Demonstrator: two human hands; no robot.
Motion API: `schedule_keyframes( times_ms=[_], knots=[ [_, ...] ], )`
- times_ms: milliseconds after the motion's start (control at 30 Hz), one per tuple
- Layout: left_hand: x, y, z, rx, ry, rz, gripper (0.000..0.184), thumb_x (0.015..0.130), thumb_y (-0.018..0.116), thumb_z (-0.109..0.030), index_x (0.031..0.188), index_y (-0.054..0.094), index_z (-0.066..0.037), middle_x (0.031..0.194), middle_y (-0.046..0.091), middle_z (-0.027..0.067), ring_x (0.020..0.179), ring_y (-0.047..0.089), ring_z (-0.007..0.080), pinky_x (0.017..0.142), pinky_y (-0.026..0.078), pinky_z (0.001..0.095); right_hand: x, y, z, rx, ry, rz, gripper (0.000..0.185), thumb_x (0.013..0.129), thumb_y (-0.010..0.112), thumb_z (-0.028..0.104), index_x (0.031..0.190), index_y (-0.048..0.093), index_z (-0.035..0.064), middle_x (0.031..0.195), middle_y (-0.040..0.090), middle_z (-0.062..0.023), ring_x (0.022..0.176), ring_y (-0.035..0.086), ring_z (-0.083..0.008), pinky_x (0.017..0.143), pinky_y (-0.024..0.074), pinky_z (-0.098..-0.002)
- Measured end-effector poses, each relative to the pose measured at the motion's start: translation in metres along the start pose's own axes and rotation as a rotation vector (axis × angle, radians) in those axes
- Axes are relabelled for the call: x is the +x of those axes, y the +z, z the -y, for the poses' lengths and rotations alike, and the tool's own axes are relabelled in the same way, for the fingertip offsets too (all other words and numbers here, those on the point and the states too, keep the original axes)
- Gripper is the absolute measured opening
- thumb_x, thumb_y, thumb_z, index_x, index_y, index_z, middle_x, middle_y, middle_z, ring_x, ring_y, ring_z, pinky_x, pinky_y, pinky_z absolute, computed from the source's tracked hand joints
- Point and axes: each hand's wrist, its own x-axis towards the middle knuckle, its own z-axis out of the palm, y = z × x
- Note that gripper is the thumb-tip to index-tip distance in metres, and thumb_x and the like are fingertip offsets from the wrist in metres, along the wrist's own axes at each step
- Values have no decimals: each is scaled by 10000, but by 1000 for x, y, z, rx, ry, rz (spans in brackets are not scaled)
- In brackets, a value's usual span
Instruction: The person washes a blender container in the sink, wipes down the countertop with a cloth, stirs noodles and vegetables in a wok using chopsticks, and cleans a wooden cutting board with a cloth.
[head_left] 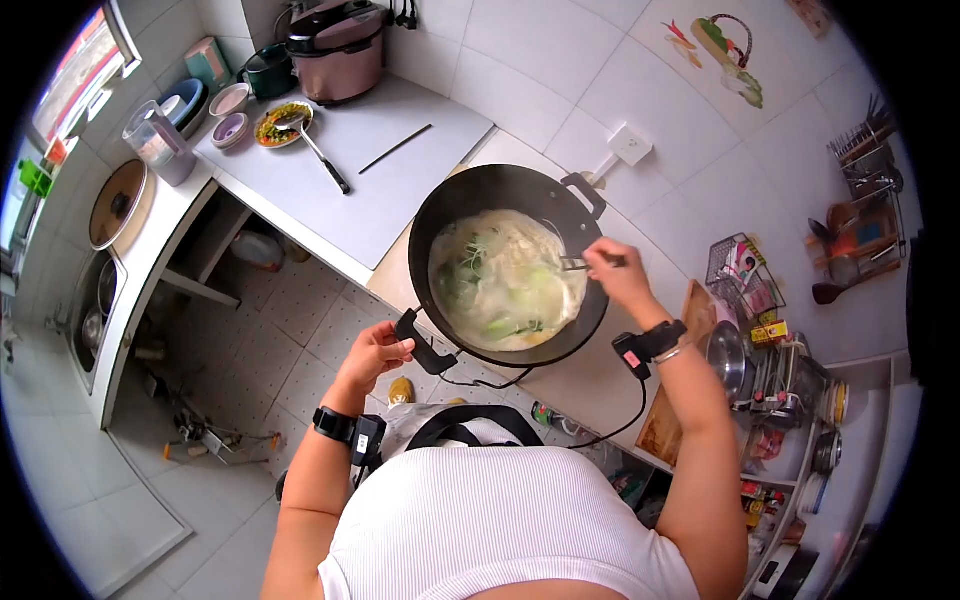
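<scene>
A large black wok [508, 180] holds pale, cloudy soup [500, 285] with green leaves and light green pieces in it. My left hand [373, 356] is at the wok's near left handle [424, 345], its fingers curled against the handle's end. Over the right rim, my right hand [622, 275] is closed around a cooking utensil [574, 264]. Only a short metal part and a bit of dark handle show, so its kind is unclear. Its lower end reaches toward the soup.
Left of the wok, a counter [330, 210] bears a chopstick [395, 149], a spoon [328, 165] resting on a plate of chopped vegetables [268, 137], and a pink cooker [340, 60]. A wooden board [668, 425] and metal bowl [730, 358] stand right. A cable [612, 434] hangs from my right wrist.
</scene>
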Motion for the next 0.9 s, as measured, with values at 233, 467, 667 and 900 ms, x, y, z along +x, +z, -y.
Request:
schedule_keyframes(
  times_ms=[233, 467, 667, 900],
  knots=[
    [3, -3, 4, -7, 6, 26, 212, 766, 668, -141, 952, 578, -92, 786, 578, -34, 692, 545, 75, 662, 422, 210, 13, 25, -16, 242, 66, -103, 141, 836, 571, 134, 820, 576, -5, 717, 609, -47, 585, 598, -104, 527, 480, -212],
    [-1, 0, 4, -14, 13, 9, 196, 784, 655, -161, 946, 576, -86, 772, 555, -39, 687, 536, 69, 657, 421, 208, 54, 86, -3, 439, 74, -162, 131, 843, 562, 123, 853, 570, -8, 731, 610, -58, 598, 607, -119, 533, 495, -218],
    [-3, 2, 4, -5, 21, -5, 184, 795, 645, -171, 941, 576, -83, 771, 549, -39, 684, 535, 65, 655, 425, 202, 64, 118, 26, 860, 70, -136, 136, 846, 557, 116, 843, 554, -20, 750, 601, -102, 611, 616, -161, 560, 531, -251],
    [-1, 0, 5, -25, 14, 32, 162, 800, 634, -156, 939, 584, -89, 826, 582, -37, 673, 533, 60, 651, 436, 203, 32, 106, 65, 860, 223, 266, 174, 852, 556, 157, 842, 555, -17, 767, 601, -109, 618, 620, -176, 581, 533, -252]
  ],
)
